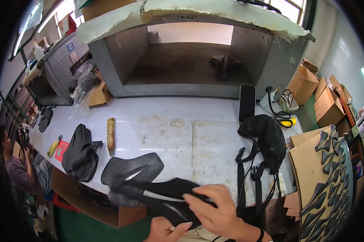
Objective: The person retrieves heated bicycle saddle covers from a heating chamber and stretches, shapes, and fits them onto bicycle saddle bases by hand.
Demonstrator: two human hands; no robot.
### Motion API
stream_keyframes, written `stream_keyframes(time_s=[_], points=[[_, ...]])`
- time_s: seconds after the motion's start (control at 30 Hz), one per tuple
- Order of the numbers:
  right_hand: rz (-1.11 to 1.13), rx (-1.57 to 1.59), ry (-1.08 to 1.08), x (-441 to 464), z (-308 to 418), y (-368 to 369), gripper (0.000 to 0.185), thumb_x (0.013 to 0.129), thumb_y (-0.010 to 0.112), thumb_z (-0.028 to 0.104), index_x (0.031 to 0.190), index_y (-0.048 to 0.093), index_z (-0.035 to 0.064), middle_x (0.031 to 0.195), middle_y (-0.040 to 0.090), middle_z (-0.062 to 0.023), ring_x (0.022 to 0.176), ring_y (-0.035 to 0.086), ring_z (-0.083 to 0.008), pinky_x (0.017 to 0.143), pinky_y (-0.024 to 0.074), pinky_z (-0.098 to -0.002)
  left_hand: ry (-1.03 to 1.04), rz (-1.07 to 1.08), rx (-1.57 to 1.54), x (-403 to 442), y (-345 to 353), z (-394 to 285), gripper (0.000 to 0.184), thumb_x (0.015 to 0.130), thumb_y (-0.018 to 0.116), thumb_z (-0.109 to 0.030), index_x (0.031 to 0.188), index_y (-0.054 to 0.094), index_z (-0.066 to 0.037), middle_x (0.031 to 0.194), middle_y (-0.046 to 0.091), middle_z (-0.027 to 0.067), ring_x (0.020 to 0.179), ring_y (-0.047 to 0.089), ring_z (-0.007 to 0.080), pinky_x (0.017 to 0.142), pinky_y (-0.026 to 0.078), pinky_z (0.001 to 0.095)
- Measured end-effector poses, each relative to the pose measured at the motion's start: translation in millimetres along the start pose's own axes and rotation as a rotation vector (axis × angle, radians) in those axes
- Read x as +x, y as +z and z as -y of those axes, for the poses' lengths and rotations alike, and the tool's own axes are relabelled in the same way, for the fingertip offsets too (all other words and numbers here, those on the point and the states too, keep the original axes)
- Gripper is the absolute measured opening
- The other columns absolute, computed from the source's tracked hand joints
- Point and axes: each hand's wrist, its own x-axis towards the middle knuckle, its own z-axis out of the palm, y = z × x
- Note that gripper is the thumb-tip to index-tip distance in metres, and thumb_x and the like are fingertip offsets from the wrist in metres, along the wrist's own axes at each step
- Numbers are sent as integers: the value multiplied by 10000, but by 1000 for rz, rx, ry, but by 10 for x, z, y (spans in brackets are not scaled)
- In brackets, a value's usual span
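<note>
A black bicycle saddle cover (pixel 178 187) with a pale stripe hangs over the near edge of the white table, partly blurred. My left hand (pixel 166 230) grips its lower edge, thumb on top. Higher up on the right, my right hand (pixel 216 207) presses its bent fingers onto the black material. Beyond it on the left lies a dark grey speckled saddle-shaped piece (pixel 149 165). A knife with a worn, tape-wrapped handle (pixel 111 135) rests farther back.
A metal box (pixel 182 90) stands at the back, a dark part inside. On the right are a phone (pixel 247 103), a black strapped bag (pixel 266 141) and a board of saddles (pixel 325 189). Black pieces (pixel 81 155) lie left. A co-worker (pixel 20 173) is at far left.
</note>
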Motion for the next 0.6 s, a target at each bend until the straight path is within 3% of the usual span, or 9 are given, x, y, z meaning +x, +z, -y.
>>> stream_keyframes(time_s=[0.1,0.17,0.23,0.27,0.37,0.4,0.43,0.53,0.6], points=[[-323,124,192,-194,20,108,580,738,732,-8,1282,538,41,1022,601,-141,878,598,-249,790,477,-350,-26,-394,-409,-18,197,-57,170,878,671,-116,993,655,9,868,671,88,790,649,183,697,505,272],[-400,427,382,-203,107,189,482,766,722,-38,1213,547,1,1005,605,-128,872,591,-185,764,479,-300,54,-354,-271,25,180,-66,207,864,690,-120,1015,652,16,883,669,90,813,645,182,726,501,271],[-149,1426,975,-219,172,98,427,812,715,-33,1198,533,-15,1002,615,-97,882,578,-118,746,465,-236,220,-247,-4,105,186,-78,287,836,728,-129,1059,645,31,913,664,93,861,636,179,786,493,270],[-281,1448,879,-232,200,254,571,878,663,17,1374,382,-12,1052,664,-146,869,652,-183,746,514,-274,220,-233,-12,129,214,-98,287,836,728,-129,1059,645,31,913,664,93,861,636,179,786,493,270],[-251,1377,831,-336,117,246,745,803,738,-31,1397,290,16,1004,662,-110,811,623,-113,682,502,-223,124,-125,-9,207,213,-152,278,837,726,-128,1051,646,31,903,662,92,849,633,176,775,491,270],[-280,1245,778,-336,170,226,388,882,681,50,1203,468,7,888,638,-70,698,571,-97,586,454,-226,92,-92,-4,222,157,-163,276,837,725,-128,1049,646,31,900,661,91,845,632,175,771,491,270],[-288,1241,781,-387,140,203,388,882,681,50,1203,468,7,888,638,-70,698,571,-97,586,454,-226,58,-60,2,226,80,-164,273,837,724,-127,1046,647,31,897,661,90,841,631,174,767,490,270],[310,1160,943,-487,24,105,355,850,720,27,1154,540,-1,977,636,-45,865,569,-61,703,449,-198,-53,25,24,-88,-415,72,265,838,721,-126,1039,648,30,887,659,88,828,628,171,756,489,269],[297,1168,895,-472,43,134,251,879,692,56,1079,551,-1,949,642,-45,814,576,-61,666,448,-205,-127,69,38,-125,-421,58,259,839,720,-125,1034,648,30,881,658,87,820,626,169,748,488,269]])
